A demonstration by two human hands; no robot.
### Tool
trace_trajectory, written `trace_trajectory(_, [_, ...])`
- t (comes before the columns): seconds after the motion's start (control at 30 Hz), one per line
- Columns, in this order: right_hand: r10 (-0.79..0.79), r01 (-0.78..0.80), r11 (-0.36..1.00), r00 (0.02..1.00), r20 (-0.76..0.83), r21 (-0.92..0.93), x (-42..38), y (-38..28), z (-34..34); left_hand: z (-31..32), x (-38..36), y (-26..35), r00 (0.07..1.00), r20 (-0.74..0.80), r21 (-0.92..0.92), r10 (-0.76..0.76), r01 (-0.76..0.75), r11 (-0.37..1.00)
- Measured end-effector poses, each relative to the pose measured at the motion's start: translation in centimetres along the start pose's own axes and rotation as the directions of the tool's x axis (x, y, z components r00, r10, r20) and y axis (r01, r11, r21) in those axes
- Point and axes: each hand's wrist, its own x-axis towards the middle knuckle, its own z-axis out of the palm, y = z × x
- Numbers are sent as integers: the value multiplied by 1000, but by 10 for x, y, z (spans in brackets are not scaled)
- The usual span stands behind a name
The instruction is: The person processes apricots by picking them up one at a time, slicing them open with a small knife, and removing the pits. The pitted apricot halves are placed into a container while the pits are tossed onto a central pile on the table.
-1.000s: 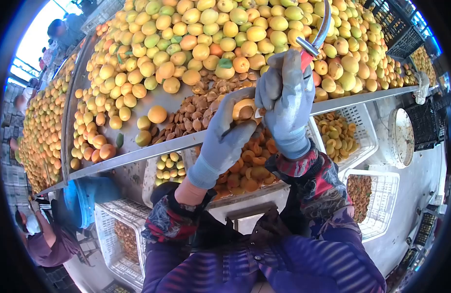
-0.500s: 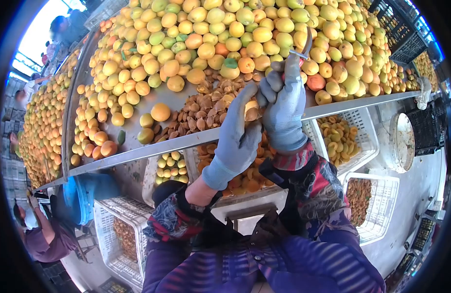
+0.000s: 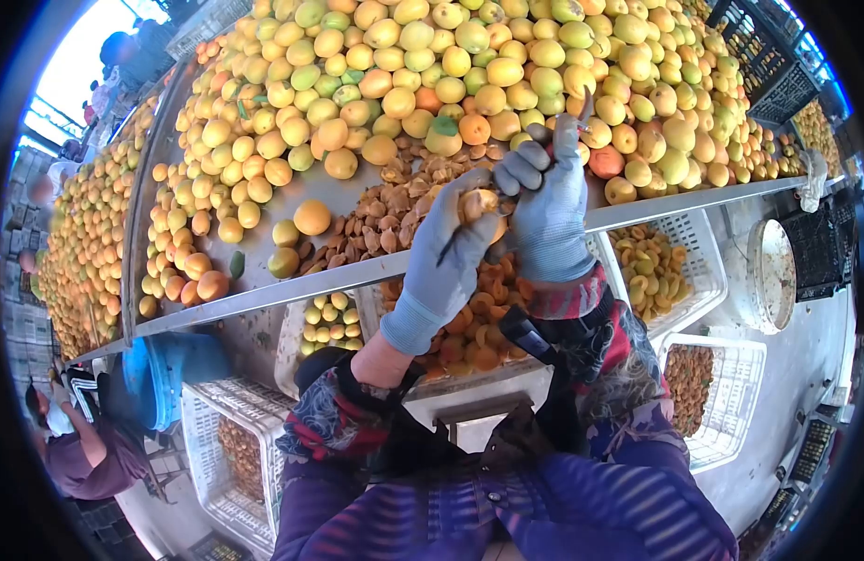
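Both my hands wear grey-blue gloves and meet above the metal table's front edge. My left hand [image 3: 449, 248] is closed around an orange-yellow apricot [image 3: 478, 204], which its fingers partly cover. Close beside it, my right hand [image 3: 551, 210] is closed on a small knife [image 3: 586, 108], whose curved blade points up and away from me and whose handle is mostly hidden. Behind the left hand lies a heap of brown apricot pits [image 3: 385, 217]. A large pile of whole yellow and orange apricots [image 3: 404, 75] spreads beyond. Below my hands, halved apricots [image 3: 469, 332] fill a container.
The metal table edge [image 3: 348, 279] crosses in front of me. Underneath stand a crate of apricot halves [image 3: 649, 266], white crates with brown contents [image 3: 688, 383] [image 3: 240, 453], and a blue barrel [image 3: 156, 379]. A white bucket [image 3: 771, 276] stands right. Another person [image 3: 91, 444] is at the left.
My left hand's fingers have curled in around the apricot, showing more of it. The knife has turned in my right hand, so less of its blade shows.
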Motion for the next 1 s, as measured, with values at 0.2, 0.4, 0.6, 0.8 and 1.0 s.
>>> trace_trajectory(0.2, [-13,21,995,996,90,-97,-2,-11,-7,-13,5,-1,967,-9,-594,-253,199,779])
trace_trajectory(0.4, [32,-2,971,992,120,-237,6,-35,-9,-10,4,3,988,129,-56,79,-73,996])
trace_trajectory(0.6, [10,15,953,997,81,-301,3,-44,-10,-11,9,17,950,232,435,210,-294,851])
trace_trajectory(0.8, [-10,24,959,999,49,-281,-3,-56,-16,-32,81,-8,963,173,638,208,-270,721])
trace_trajectory(1.0, [49,-46,950,999,1,-308,-1,-62,-24,-17,126,-40,959,234,932,158,-267,243])
